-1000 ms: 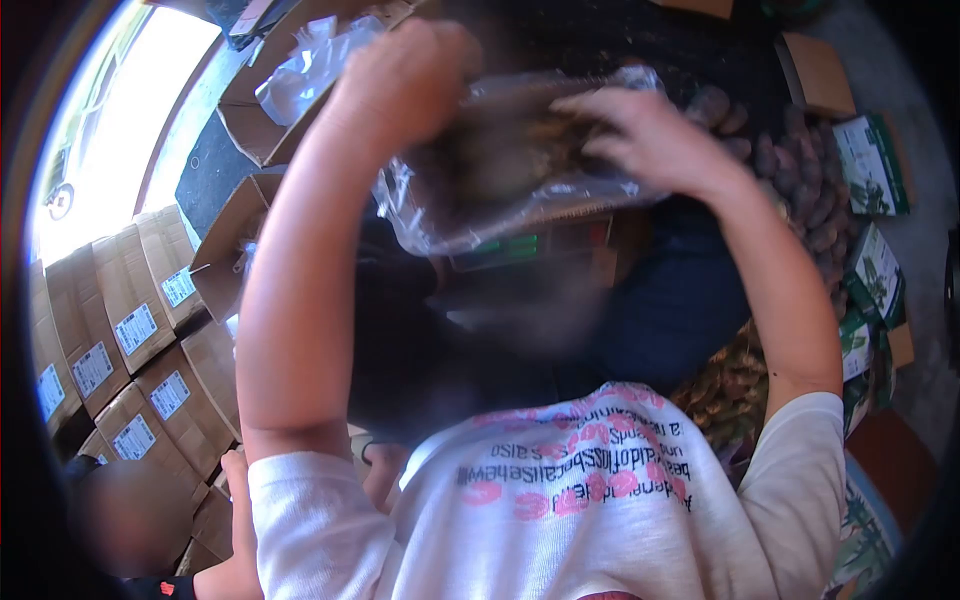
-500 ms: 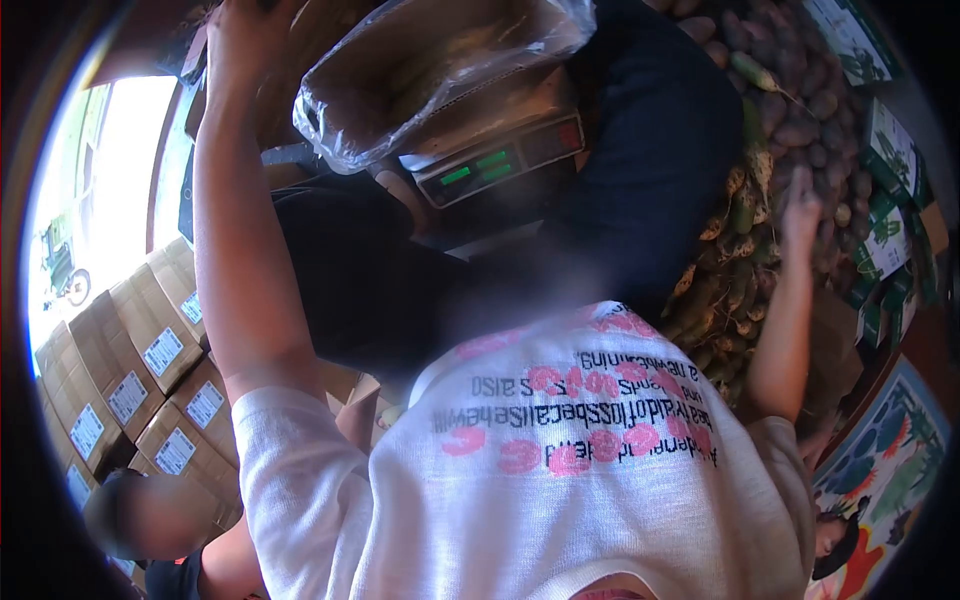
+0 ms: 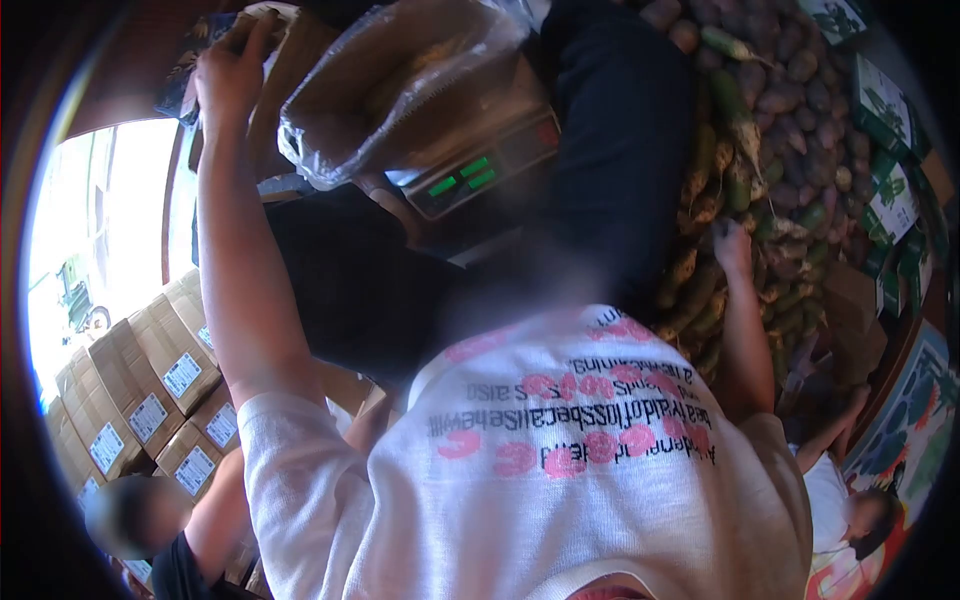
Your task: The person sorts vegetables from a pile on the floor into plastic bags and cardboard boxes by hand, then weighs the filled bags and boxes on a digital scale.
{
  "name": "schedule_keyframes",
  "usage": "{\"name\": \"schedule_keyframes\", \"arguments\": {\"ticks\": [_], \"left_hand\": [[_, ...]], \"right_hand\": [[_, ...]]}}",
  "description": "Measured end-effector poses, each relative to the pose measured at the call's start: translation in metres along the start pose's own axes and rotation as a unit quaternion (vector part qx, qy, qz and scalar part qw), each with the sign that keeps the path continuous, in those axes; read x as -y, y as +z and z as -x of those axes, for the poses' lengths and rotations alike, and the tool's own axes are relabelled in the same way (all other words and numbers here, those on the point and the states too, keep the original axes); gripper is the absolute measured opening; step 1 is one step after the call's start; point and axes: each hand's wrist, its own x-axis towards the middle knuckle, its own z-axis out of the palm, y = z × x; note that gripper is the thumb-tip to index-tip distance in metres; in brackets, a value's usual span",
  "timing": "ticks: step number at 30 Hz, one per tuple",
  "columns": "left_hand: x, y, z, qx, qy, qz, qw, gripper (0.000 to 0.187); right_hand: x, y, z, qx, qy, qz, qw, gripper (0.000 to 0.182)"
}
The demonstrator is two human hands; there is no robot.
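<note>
My left hand (image 3: 230, 85) reaches to the far left, with its fingers bent over the edge of a brown cardboard box (image 3: 290, 75). My right hand (image 3: 735, 248) is low over a heap of green radishes (image 3: 735, 105), its fingers curled. Whatever they close on is hidden. Between my arms, a carton lined with a clear plastic bag (image 3: 330, 135) sits on a digital scale (image 3: 480, 180) with green lit digits. The carton's contents are mostly in shadow.
Reddish, potato-like roots (image 3: 800, 110) lie heaped beyond the radishes. Printed green-and-white boxes (image 3: 890, 200) line the right edge. Labelled cartons (image 3: 150, 390) are stacked at left near a bright doorway. One person (image 3: 205, 530) is at lower left, another (image 3: 835, 500) at lower right.
My right hand has come back from the reddish roots toward me, onto the radishes. My left hand shows more fully at the box edge. The person at lower right shows more.
</note>
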Motion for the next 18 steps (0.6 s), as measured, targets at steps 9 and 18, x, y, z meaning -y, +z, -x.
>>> {"name": "schedule_keyframes", "arguments": {"ticks": [9, 18], "left_hand": [[-0.017, 0.009, -0.014, 0.054, 0.138, 0.011, 0.989, 0.027], [-0.027, 0.020, -0.006, 0.248, 0.112, -0.152, 0.950, 0.028]], "right_hand": [[0.266, -0.212, 0.072, -0.222, -0.443, -0.295, 0.817, 0.021], [0.520, -0.099, 0.044, 0.155, -0.523, 0.361, 0.756, 0.034]]}}
